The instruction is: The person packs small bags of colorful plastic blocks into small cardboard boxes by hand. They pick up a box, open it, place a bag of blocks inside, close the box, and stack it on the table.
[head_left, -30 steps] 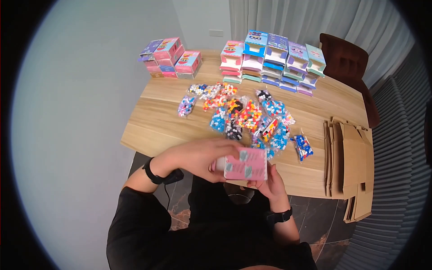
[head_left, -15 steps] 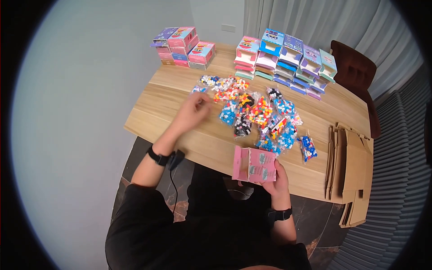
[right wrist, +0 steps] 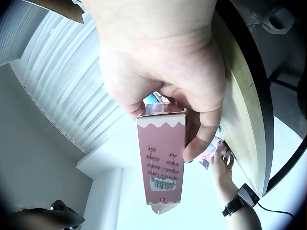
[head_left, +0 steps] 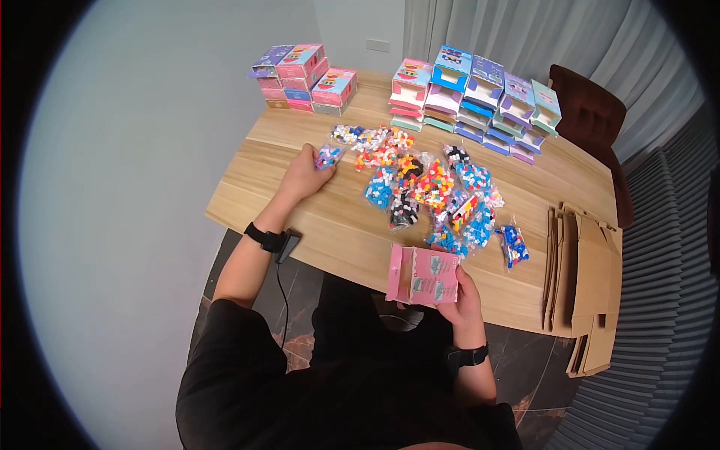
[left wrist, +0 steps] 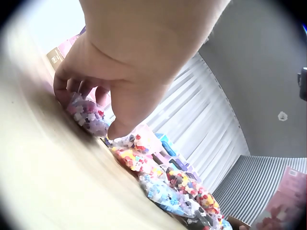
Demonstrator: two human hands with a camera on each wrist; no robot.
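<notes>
My left hand [head_left: 306, 174] is at the left of the table, fingers and thumb curled around a small clear bag of purple, pink and white building blocks [left wrist: 88, 115]. In the head view that bag [head_left: 328, 157] shows past the fingertips. At the table's near edge my right hand [head_left: 466, 298] grips a pink cardboard box [head_left: 435, 276] by its right end. The box's left end is open, its flap standing out. In the right wrist view, thumb and fingers clasp the narrow pink box [right wrist: 161, 153] from both sides.
Several bags of coloured blocks [head_left: 435, 184] lie heaped mid-table, with a blue bag [head_left: 514, 246] apart to the right. Closed boxes [head_left: 335, 88] are stacked at the back left, open-ended boxes [head_left: 474, 94] at the back right. Flattened brown cardboard [head_left: 592, 270] leans at the right edge.
My left hand has left the pink box, reached out to the far left and taken hold of the purple bag. The right hand keeps the box, whose open end now shows.
</notes>
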